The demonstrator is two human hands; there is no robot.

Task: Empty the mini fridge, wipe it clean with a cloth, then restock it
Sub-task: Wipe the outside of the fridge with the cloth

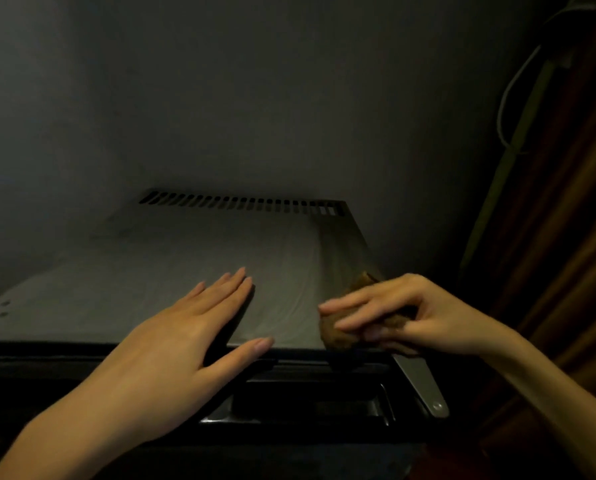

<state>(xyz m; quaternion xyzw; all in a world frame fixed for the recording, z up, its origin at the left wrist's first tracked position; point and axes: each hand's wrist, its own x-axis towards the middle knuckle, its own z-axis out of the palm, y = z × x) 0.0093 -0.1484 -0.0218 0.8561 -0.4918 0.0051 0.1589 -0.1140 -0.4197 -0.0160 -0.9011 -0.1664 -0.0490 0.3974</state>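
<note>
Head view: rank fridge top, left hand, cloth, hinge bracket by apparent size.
1. The fridge top, by far.
2. The left hand, though it sits nearer the camera.
3. The cloth and hinge bracket look alike. The right hand covers much of the cloth, so no ranking.

Dim indoor room, domestic by the look; which room, cannot tell. Mini fridge (185, 258) stands backed against a plain painted wall (255, 81), with a grey top and vent slots (241, 202) along its rear edge at 12 o'clock. Pale cable (507, 98) loops down the wall at 2 o'clock. Brown folded surface (566, 237) at 3 o'clock, curtain or wood unclear.
</note>
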